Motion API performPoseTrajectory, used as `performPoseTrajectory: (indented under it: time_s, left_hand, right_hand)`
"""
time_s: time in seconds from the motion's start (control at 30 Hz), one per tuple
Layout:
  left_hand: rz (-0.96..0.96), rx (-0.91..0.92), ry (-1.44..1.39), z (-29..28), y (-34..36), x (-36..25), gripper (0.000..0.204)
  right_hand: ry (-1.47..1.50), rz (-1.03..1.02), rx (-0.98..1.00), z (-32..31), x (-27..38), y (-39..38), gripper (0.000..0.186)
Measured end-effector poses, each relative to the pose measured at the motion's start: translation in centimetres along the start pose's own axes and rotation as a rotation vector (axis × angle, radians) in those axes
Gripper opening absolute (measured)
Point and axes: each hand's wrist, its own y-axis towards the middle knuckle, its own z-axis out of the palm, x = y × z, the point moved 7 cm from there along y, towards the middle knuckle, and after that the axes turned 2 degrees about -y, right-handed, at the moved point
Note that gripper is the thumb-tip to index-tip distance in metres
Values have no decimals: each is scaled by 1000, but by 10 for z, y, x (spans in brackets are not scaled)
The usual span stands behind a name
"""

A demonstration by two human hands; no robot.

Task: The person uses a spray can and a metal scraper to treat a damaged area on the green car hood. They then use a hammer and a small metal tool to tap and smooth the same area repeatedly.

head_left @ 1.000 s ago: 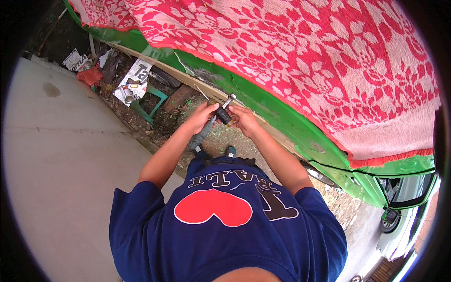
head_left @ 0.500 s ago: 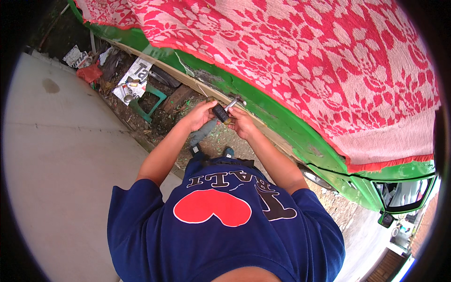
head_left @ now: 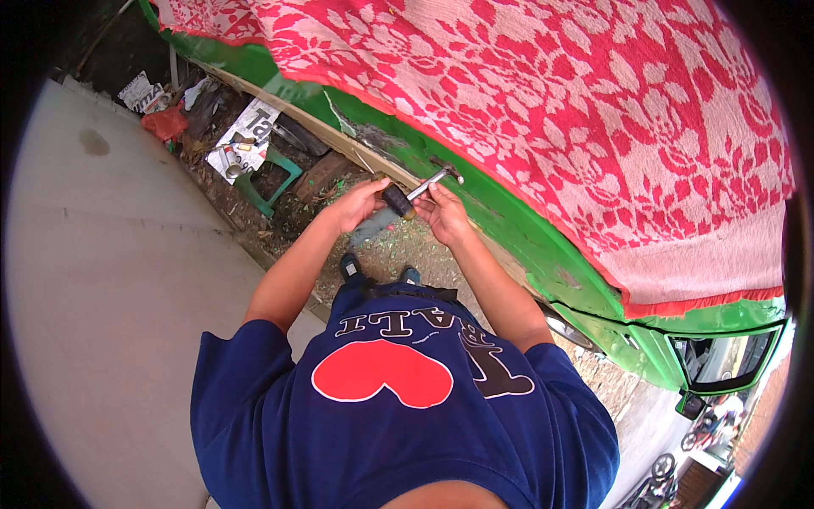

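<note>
In my left hand [head_left: 359, 206] is a screwdriver [head_left: 396, 201] with a dark handle, yellowish at its end, and a thin metal shaft that points toward the green vehicle. My right hand [head_left: 445, 215] is closed around a hammer [head_left: 429, 183] with a silver shaft. Its head sits at the upper right, in front of the green panel [head_left: 483, 191]. The lower end of the hammer shaft meets the screwdriver's handle, and I cannot tell whether they touch. Both hands are at chest front, close together, beside the vehicle's scraped lower side.
A red and pink patterned cloth [head_left: 543, 127] covers the vehicle. On the left runs a pale concrete wall [head_left: 119, 280]. Between them lie a green plastic stool [head_left: 275, 188], a printed board [head_left: 246, 140] with small items on it, a red bag [head_left: 165, 124] and rubble. Motorbikes [head_left: 661, 479] stand far right.
The hammer's head has moved up and to the right, and more of its shaft shows. My right hand has shifted slightly right. The left hand still holds the screwdriver.
</note>
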Motion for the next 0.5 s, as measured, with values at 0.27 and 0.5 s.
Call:
performPoseTrajectory:
  time_s: [0.27, 0.5]
  left_hand:
    - [6, -50, 7, -31, -2, 22, 41]
    - [-67, -164, 7, -56, -7, 55, 40]
  right_hand:
    - [34, -29, -23, 13, -16, -15, 20]
    - [-88, -2, 3, -8, -35, -12, 18]
